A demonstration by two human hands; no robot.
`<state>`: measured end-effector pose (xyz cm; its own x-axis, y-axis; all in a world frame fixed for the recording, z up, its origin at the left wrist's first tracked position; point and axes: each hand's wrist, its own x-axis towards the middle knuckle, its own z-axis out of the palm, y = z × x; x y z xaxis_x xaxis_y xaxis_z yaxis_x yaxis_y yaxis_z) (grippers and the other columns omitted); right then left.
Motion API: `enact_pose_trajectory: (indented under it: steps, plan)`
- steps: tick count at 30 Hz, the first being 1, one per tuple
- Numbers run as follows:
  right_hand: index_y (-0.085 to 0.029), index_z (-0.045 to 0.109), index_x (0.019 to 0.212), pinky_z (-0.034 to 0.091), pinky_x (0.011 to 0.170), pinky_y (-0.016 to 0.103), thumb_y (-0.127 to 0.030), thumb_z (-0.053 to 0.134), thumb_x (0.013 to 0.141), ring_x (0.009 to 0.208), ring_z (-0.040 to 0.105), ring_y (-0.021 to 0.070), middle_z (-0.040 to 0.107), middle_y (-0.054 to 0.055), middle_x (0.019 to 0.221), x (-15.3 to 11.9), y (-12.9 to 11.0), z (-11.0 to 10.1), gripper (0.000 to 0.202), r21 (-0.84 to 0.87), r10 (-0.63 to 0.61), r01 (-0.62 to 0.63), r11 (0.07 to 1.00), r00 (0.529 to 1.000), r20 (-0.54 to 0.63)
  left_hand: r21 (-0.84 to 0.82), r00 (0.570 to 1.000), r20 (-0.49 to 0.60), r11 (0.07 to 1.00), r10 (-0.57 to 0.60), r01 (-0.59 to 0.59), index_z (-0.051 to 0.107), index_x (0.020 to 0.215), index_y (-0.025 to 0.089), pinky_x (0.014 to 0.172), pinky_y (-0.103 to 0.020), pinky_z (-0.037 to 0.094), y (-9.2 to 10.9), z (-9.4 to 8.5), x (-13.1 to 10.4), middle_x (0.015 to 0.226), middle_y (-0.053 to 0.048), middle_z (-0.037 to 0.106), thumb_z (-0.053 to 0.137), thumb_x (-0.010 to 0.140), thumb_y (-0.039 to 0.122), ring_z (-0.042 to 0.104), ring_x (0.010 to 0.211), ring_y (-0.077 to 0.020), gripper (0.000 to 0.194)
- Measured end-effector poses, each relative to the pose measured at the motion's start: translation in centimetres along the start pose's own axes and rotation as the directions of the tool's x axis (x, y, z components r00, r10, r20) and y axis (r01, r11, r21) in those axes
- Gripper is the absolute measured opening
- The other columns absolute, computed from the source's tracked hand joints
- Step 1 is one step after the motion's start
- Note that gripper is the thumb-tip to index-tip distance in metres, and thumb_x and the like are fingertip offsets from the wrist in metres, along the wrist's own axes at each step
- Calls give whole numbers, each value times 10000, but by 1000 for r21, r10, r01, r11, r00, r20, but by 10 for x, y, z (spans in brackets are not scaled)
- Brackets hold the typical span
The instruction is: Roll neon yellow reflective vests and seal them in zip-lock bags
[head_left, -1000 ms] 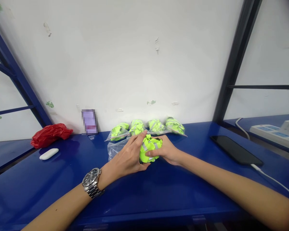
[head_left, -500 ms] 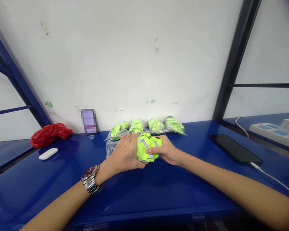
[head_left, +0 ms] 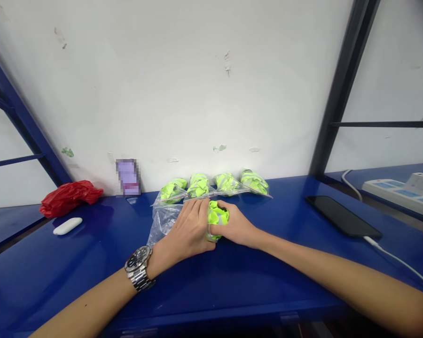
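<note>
A rolled-up neon-yellow reflective vest (head_left: 217,215) with grey stripes is between my hands, above the table. My right hand (head_left: 238,226) grips it from the right, thumb across its front. My left hand (head_left: 192,226) is closed around the mouth of a clear plastic bag (head_left: 162,219), which stretches out behind it to the left. The vest's left part disappears behind my left fingers, and a thin film edge shows around its lower side. Several similar vests in clear zip bags, such as a bagged vest (head_left: 199,184), lie in a row just behind.
On the left of the blue table (head_left: 254,286) are a red plastic bag (head_left: 70,198), a white oval case (head_left: 67,226) and a propped phone (head_left: 129,177). To the right lie a black phone (head_left: 341,217) with a white cable and a power strip (head_left: 396,195). A white wall stands behind.
My right hand has pushed the vest left toward my left hand, and less of it shows. More of the clear bag is visible on the left. My left wrist has turned slightly.
</note>
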<state>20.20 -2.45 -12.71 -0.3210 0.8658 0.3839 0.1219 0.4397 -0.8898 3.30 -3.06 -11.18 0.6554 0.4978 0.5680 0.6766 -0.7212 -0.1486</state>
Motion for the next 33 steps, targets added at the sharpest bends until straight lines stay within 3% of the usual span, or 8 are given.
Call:
enact_pose_trajectory:
  steps: [4, 9, 15, 17, 20, 23, 27, 33]
  plan:
    - [-211, 389, 763, 343, 573, 252, -180, 645, 614, 652, 393, 118, 421, -58, 719, -2, -2, 9, 299, -130, -78, 68, 989, 994, -74, 48, 999, -11, 998, 45, -45, 319, 1293, 27, 976, -502, 416, 1, 1, 0, 1203, -223, 494, 578, 545, 173, 465, 1119, -370, 805]
    - [-198, 429, 874, 415, 726, 329, -189, 564, 690, 808, 498, 186, 526, 15, 891, -3, -5, 17, 229, -247, -116, 84, 965, 986, -117, 99, 995, 0, 990, 103, -102, 350, 1279, 27, 969, -491, 424, 4, -3, 2, 1190, -212, 517, 573, 589, 155, 482, 1112, -359, 736]
    - [-186, 402, 1073, 431, 863, 374, -201, 689, 620, 1016, 510, 233, 513, 76, 1107, -1, -14, -2, 536, -273, -52, 70, 960, 996, 72, 57, 997, -22, 996, 68, -66, 371, 1282, 54, 963, -481, 435, 2, -2, 3, 1204, -196, 535, 626, 573, 207, 503, 1108, -345, 768]
    - [-187, 386, 1102, 442, 847, 367, -259, 744, 606, 1015, 519, 234, 514, 81, 1119, -1, -17, -9, 616, -281, -49, 69, 957, 996, 75, 54, 998, -44, 998, 37, -35, 367, 1290, 53, 959, -479, 438, -2, 0, 2, 1195, -196, 541, 631, 570, 218, 511, 1101, -343, 784]
    - [-186, 454, 1071, 442, 787, 345, -356, 799, 584, 927, 548, 219, 563, 62, 1048, -1, -20, -13, 620, -362, -96, 79, 929, 995, -29, 79, 997, -77, 997, -8, 14, 359, 1303, 25, 975, -481, 431, -10, 2, 0, 1198, -217, 534, 634, 580, 243, 507, 1113, -355, 804]
    - [-166, 571, 909, 398, 673, 294, -386, 800, 617, 752, 533, 176, 595, 28, 842, -3, -21, -12, 431, -491, -189, 135, 861, 980, -63, 96, 995, -102, 995, -11, 21, 345, 1323, 21, 986, -487, 422, -15, 3, -3, 1218, -228, 522, 631, 603, 255, 499, 1136, -363, 810]
    - [-151, 536, 604, 272, 551, 253, -307, 765, 684, 566, 384, 99, 465, -31, 603, -5, -21, -9, 288, -572, -300, 264, 777, 953, 32, 96, 996, -73, 995, 46, -38, 341, 1333, 11, 990, -485, 411, -12, 3, -5, 1224, -229, 510, 620, 600, 234, 489, 1144, -362, 815]
    - [-138, 502, 498, 254, 523, 238, -116, 643, 682, 516, 363, 76, 439, -42, 526, -5, -19, -3, 233, -495, -337, 314, 810, 940, 46, 155, 995, -11, 983, 104, -101, 156, 1441, -14, 935, -473, 422, -2, -5, -1, 1195, -209, 520, 621, 618, 200, 493, 1068, -342, 969]
